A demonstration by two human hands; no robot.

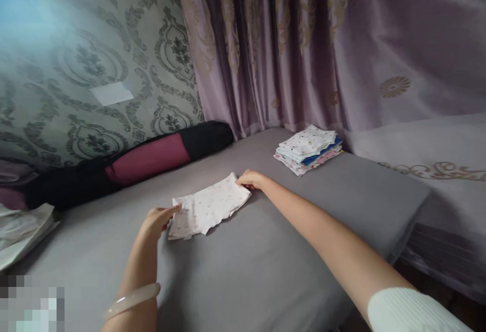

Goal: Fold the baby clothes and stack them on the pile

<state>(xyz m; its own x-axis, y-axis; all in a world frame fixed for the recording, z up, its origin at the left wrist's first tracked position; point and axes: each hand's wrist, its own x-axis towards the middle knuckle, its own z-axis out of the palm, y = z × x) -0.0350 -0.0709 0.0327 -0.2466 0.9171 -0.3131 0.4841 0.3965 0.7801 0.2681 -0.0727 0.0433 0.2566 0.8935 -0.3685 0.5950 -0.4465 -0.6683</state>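
Folded clothes pile (308,146) sits far right, so those look done tbh. White printed garment (208,204) is nearer on the bed (235,281), unstacked, left hand (156,219) pinching its left end, right hand (252,179) its far-right corner.

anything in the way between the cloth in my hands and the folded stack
Only your right hand, pinching the corner of the cloth nearest the stack; past it, nothing visible but grey bed.

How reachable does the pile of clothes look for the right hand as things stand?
Probably yes: only grey sheet lies between the right hand and the pile of clothes, though the hand would likely need to release the white garment first.
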